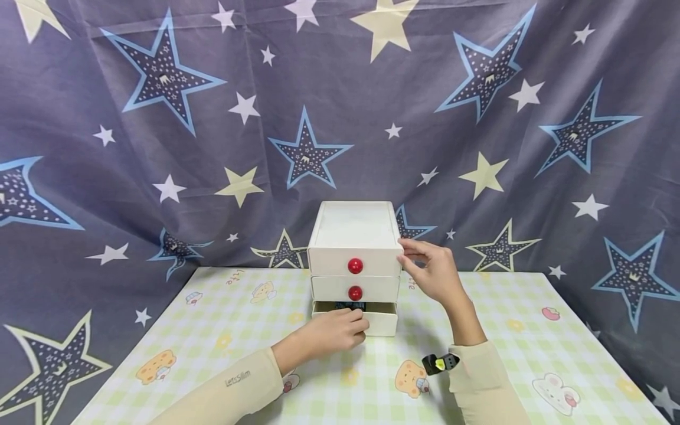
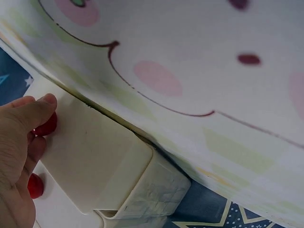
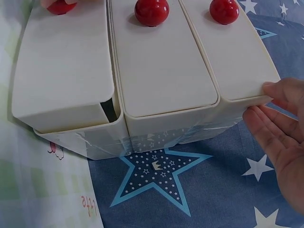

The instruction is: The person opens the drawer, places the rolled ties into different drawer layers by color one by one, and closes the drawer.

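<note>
A small white three-drawer cabinet stands on the table, its bottom drawer pulled partly out. Something dark shows inside that drawer, mostly hidden. My left hand pinches the bottom drawer's red knob between thumb and fingers, which hide the knob in the head view. At the cabinet's upper right front corner, my right hand holds the edge, thumb at the front and fingers along the side. The middle drawer and top drawer sit closed.
A green-checked cartoon tablecloth covers the table around the cabinet. Close behind it hangs a dark star-patterned curtain. A black strap with a yellow-green piece is at the right cuff.
</note>
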A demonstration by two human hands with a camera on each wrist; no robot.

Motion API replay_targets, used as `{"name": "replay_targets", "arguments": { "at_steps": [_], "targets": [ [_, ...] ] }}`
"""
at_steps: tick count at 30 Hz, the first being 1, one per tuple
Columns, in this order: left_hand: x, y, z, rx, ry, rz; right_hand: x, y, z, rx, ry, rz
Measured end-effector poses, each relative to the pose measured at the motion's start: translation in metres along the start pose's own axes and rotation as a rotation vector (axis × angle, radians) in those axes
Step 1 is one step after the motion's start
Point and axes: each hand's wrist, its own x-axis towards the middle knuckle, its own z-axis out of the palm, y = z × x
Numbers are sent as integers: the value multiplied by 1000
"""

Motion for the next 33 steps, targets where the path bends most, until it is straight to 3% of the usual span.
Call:
{"name": "replay_targets", "arguments": {
  "at_steps": [10,24,33],
  "targets": [
    [2,-4,9,40,55,8,0,0,-1,3,5,-12],
    [5,-6,14,95,31,1,0,-1,-1,0,8,-15],
    [7,-6,13,118,-41,3,0,0,-1,4,9,-17]
  ]
}}
